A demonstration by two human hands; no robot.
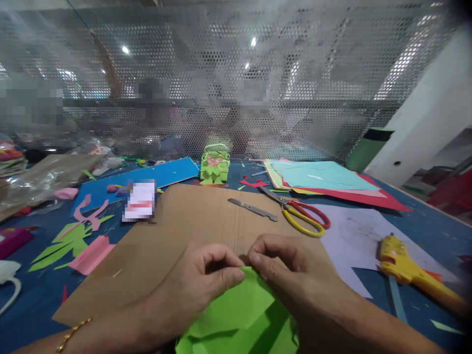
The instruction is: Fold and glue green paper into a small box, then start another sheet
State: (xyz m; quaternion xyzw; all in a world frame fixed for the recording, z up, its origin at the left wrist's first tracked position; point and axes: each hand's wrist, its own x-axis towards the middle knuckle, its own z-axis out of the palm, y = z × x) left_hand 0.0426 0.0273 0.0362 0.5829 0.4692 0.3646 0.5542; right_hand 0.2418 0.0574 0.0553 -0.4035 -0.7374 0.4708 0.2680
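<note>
A folded piece of bright green paper [239, 314] is at the bottom centre, its lower part cut off by the frame. My left hand [210, 275] pinches its top edge between thumb and fingers. Close beside it, my right hand [283, 265] pinches the same edge from the right. Both hands are over a brown cardboard sheet [184, 221]. Beyond them on the cardboard lie a grey metal blade [252, 210] and a pair of scissors [302, 216] with red and yellow handles. A small green paper basket [214, 164] with a handle and bow stands farther back.
A yellow glue gun [401, 260] lies at the right on pale purple paper [342, 226]. Coloured paper sheets [324, 174] are stacked at the back right. Green and pink paper scraps [75, 236] and a blue board [162, 172] lie left. A perforated metal screen [221, 69] stands behind.
</note>
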